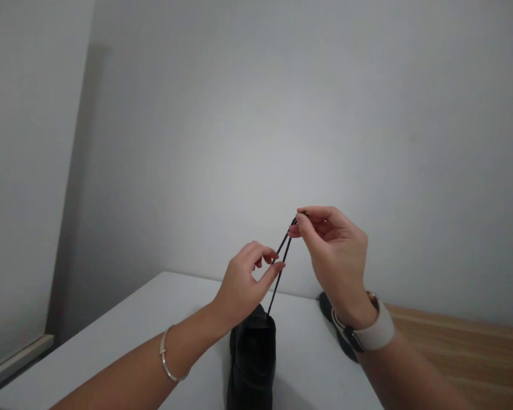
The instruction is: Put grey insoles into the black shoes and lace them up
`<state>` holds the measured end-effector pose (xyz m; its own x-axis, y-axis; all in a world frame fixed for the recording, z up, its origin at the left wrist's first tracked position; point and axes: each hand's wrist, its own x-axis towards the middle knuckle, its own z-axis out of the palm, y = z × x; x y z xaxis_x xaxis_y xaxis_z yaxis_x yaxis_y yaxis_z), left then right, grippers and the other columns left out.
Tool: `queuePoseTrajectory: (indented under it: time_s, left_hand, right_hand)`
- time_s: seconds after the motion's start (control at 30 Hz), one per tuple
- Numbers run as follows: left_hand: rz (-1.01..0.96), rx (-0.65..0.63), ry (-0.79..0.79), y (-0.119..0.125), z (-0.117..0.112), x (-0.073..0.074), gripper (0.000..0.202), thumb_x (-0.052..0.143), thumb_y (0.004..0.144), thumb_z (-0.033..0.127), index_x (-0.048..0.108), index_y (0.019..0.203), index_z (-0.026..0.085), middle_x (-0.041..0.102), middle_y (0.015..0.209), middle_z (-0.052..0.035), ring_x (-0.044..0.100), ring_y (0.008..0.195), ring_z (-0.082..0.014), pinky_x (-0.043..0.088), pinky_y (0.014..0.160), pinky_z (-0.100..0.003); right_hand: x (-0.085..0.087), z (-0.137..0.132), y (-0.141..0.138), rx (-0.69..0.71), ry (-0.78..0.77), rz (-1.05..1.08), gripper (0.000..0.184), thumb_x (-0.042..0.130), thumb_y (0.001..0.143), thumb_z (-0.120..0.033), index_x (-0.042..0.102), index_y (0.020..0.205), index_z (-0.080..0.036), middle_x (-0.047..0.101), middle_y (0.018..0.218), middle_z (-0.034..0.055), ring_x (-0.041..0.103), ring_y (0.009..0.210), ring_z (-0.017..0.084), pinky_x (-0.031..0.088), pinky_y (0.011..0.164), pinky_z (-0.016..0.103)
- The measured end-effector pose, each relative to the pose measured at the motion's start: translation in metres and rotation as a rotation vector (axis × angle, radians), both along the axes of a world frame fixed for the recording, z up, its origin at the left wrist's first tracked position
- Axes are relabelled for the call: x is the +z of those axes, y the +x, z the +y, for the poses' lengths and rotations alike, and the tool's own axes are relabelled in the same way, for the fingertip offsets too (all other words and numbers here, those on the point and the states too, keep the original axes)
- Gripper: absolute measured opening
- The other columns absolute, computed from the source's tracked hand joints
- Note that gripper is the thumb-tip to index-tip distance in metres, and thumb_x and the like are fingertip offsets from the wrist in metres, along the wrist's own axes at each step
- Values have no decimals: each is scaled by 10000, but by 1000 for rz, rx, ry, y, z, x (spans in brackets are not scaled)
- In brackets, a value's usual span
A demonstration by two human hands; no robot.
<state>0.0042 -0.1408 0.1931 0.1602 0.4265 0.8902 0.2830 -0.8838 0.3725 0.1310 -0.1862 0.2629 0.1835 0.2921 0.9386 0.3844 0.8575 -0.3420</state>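
Observation:
A black shoe stands on the white tabletop with its heel toward me and its opening facing up. A thin black shoelace rises taut from the front of the opening and doubles into a narrow loop above. At the top of that loop my right hand pinches the lace between thumb and fingers. Lower down, my left hand has thumb and index finger closed around the lace. The toe of the shoe is mostly hidden behind my left hand and the shoe's collar.
Behind my right wrist, a second dark object, possibly another shoe, lies partly hidden. The white table meets a pale wall. Wood-grain surface is at the right, and a ledge at the left.

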Motion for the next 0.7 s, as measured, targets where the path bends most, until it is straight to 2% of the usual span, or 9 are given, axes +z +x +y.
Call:
queuePoseTrajectory:
  time_s: [0.1,0.23,0.3,0.37,0.43,0.53,0.6,0.67,0.7]
  left_hand:
    - [72,13,55,7,-10,14,161,556,866,308,607,918,165,614,821,-31,527,722,-149,426,692,-273]
    - [36,-31,72,13,-12,22,173,512,886,289,619,874,153,645,799,-40,562,708,-153,448,685,-276]
    - [-8,-150,29,14,-11,28,174,489,895,245,636,872,156,661,817,-39,587,752,-154,460,726,-278]
    - [-80,-341,-78,12,-8,35,174,487,893,220,647,883,153,670,840,-41,606,807,-156,471,786,-289]
    - [-197,-530,-239,6,1,41,168,511,883,236,646,897,137,660,819,-45,613,792,-152,489,789,-301]
    - [-434,-662,-424,-13,25,45,201,556,862,279,641,933,110,577,703,-9,542,595,-90,476,588,-220]
    - [-549,-674,-450,-32,46,42,235,589,845,295,644,967,101,465,615,40,395,478,-42,333,433,-143]
    - [-590,-610,-462,-56,66,32,300,602,838,335,644,1012,94,353,564,74,279,437,-34,213,378,-135]
    - [-600,-550,-469,-68,76,24,343,596,838,375,646,1023,89,320,552,82,236,425,-36,175,366,-142]
  right_hand:
    - [-2,-3,-8,26,-22,-5,83,627,787,-207,645,850,-157,665,698,1,671,612,132,564,574,248]
    - [-6,-8,-13,55,-38,-23,75,631,782,-192,646,849,-163,673,750,12,667,654,133,556,608,257]
    - [-6,-7,-10,65,-51,-28,78,633,782,-200,647,851,-166,671,750,13,658,658,135,547,613,264]
    - [-5,-2,-1,74,-81,-18,82,641,778,-219,651,843,-168,667,757,14,646,679,136,534,629,271]
    - [-4,9,12,103,-114,48,91,659,765,-243,651,825,-175,664,792,15,633,741,134,519,684,275]
    - [-10,28,40,273,-204,293,141,690,731,-292,615,800,-194,659,814,5,627,813,132,504,768,291]
    - [-20,41,64,417,-300,465,213,728,683,-311,578,789,-203,649,775,-9,634,758,129,519,747,302]
    - [-35,53,92,447,-363,561,279,777,619,-297,575,782,-197,622,729,-32,581,598,80,516,614,239]
    - [-45,58,106,439,-388,582,301,792,601,-287,588,802,-193,607,714,-42,511,511,43,471,515,184]
